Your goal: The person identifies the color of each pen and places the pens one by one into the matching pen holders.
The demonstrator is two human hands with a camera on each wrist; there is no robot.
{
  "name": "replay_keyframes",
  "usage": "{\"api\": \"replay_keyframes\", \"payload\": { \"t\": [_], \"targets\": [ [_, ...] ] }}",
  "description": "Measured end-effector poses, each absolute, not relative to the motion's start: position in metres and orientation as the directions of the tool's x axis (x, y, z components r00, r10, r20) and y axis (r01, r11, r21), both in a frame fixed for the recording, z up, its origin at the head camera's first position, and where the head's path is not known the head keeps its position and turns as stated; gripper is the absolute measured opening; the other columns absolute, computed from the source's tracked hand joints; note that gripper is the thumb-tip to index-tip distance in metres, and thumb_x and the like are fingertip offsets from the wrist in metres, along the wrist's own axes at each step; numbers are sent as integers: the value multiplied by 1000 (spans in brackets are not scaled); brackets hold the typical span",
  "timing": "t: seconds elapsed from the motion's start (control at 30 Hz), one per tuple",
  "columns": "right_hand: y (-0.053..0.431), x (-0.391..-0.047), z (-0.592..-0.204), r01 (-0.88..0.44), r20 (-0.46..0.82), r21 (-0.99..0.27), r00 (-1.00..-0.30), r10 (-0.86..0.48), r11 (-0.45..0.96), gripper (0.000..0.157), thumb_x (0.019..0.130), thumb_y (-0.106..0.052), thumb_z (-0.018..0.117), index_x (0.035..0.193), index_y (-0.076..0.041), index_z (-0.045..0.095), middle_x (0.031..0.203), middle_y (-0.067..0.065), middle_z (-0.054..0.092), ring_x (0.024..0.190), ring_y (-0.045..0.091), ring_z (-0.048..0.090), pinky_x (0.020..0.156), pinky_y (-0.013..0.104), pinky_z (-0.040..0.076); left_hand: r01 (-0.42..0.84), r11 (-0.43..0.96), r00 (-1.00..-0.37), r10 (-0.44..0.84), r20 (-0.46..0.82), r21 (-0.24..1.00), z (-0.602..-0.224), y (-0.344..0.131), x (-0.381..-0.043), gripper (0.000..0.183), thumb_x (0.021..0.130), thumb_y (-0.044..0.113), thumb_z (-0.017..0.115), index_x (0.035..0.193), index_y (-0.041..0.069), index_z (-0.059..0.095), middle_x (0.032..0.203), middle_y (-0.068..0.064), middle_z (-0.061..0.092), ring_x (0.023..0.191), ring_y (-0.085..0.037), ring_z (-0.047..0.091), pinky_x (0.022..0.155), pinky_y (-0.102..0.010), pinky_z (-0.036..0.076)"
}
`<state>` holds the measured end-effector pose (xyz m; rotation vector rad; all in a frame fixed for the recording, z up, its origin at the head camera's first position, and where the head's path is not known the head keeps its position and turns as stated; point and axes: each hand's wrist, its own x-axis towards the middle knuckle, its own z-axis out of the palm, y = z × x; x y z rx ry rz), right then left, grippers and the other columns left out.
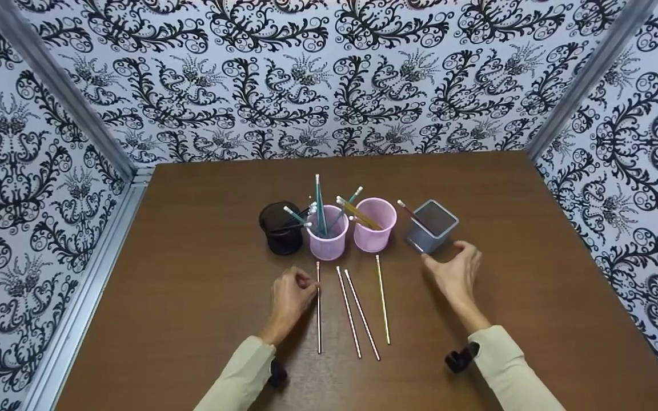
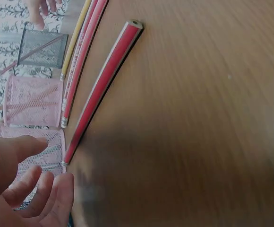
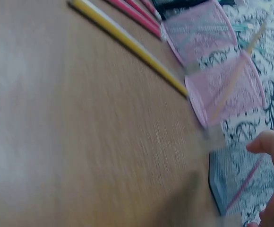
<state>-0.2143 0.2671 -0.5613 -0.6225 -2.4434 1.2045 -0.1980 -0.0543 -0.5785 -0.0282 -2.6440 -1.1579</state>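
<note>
My left hand (image 1: 290,294) is beside a red pencil (image 1: 319,319) lying on the table, its fingertips right at the pencil's upper part. The left wrist view shows thumb and fingers (image 2: 56,196) apart, with nothing between them. My right hand (image 1: 456,271) is at the near side of a grey square mesh cup (image 1: 433,220), thumb and fingers spread. One dark red pencil (image 1: 412,214) leans in that cup. Between the hands lie two more red pencils (image 1: 349,314) and a yellow pencil (image 1: 383,302), eraser ends toward the cups.
Left of the grey cup stand a pink mesh cup (image 1: 372,242) with yellow pencils, another pink cup (image 1: 327,249) with green pencils, and a black cup (image 1: 283,242) with dark pencils. Behind the brown table (image 1: 203,228) rises a patterned wall (image 1: 283,85), with metal rails at the corners.
</note>
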Motion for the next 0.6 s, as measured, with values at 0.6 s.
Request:
{"api": "replay_keyframes", "payload": {
  "t": [0.6],
  "targets": [
    [298,-245,-578,26,126,-901,-939,319,433,110,74,-13,87,157,-4,15,159,24,26,149,38,26,124,51,22,9,705,-997,-51,63,709,-583,-45,-199,10,76,13,80,78,6,74,69,-2,72,65,-14,63,61,-34,52]
  ]
}}
